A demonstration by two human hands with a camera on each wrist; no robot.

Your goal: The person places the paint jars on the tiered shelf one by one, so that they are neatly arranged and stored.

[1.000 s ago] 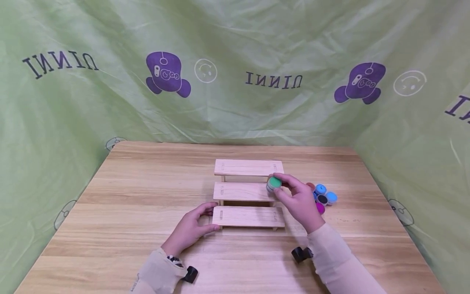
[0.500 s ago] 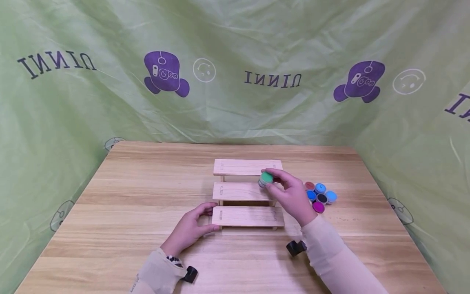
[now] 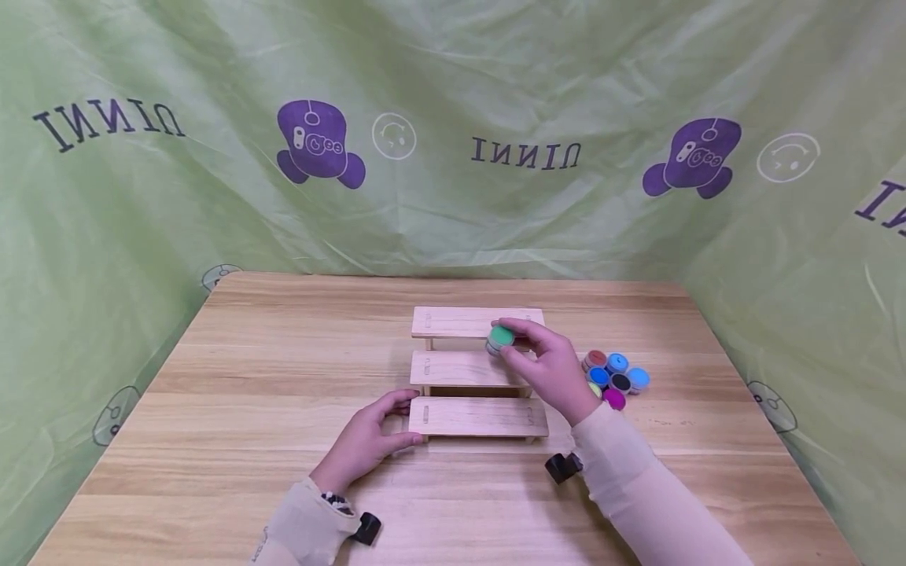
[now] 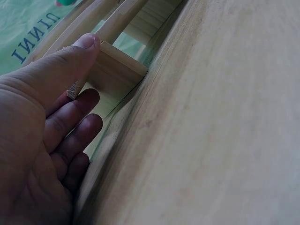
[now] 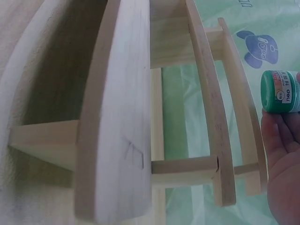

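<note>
A wooden stand with three stepped shelves (image 3: 477, 417) stands mid-table. At its lowest shelf's left end, my left hand (image 3: 368, 444) grips the board, thumb on the front edge; the left wrist view shows the thumb (image 4: 84, 47) against the wood and the other fingers curled beneath. My right hand (image 3: 555, 369) pinches a small jar with a green lid (image 3: 501, 337) between thumb and fingers, above the gap between the top and middle shelves. In the right wrist view the green jar (image 5: 281, 91) is held upright or nearly so beyond the shelves; its exact tilt I cannot tell.
Right of the stand, several small jars with red, blue, black, yellow-green and magenta lids (image 3: 613, 399) cluster on the wooden table (image 3: 248, 409). A green printed curtain (image 3: 453, 212) surrounds the table's back and sides. Black camera mounts hang at both wrists.
My right hand has carried the green-lidded jar leftward and slightly back, from over the middle shelf's right end. More of the jar cluster now shows. My left hand has stayed in place.
</note>
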